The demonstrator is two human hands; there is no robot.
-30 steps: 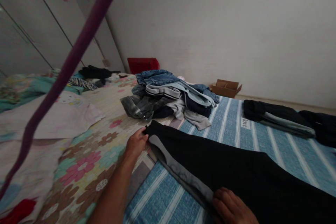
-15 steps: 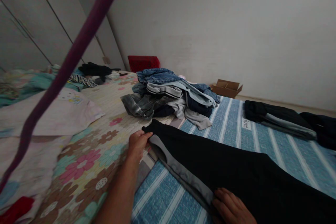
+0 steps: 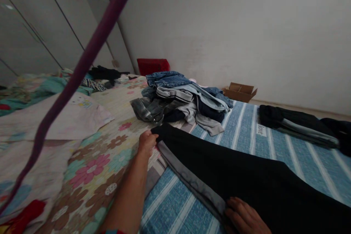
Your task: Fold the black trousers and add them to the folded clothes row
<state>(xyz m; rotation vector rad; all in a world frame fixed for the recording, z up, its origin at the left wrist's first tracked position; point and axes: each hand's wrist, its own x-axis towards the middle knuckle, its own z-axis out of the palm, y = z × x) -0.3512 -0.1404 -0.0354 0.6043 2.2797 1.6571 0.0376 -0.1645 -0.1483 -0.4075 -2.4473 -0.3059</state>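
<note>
Left hand (image 3: 148,141): thumb and fingers pinch the far corner of the cloth, arm reaching forward.
Right hand (image 3: 246,216): lies on the near edge, fingers curled down over it; the thumb is hidden, so I cannot tell whether it grips or only presses.
Black garment (image 3: 219,164): stretched from the left hand to the right hand and on past it, out of view to the right.
Grey strip (image 3: 192,175): runs along the edge between both hands.
Striped blue cloth (image 3: 170,193): beneath the garment, showing between the hands.
Clothes heap (image 3: 175,95): just beyond the left hand, unsorted-looking.
Folded dark clothes (image 3: 296,124): well beyond the right hand, flat.
Edge work: probably drawing that side straight and lining it up.
Next move: would call for a sure hold at both ends, layers level, before lifting either.
</note>
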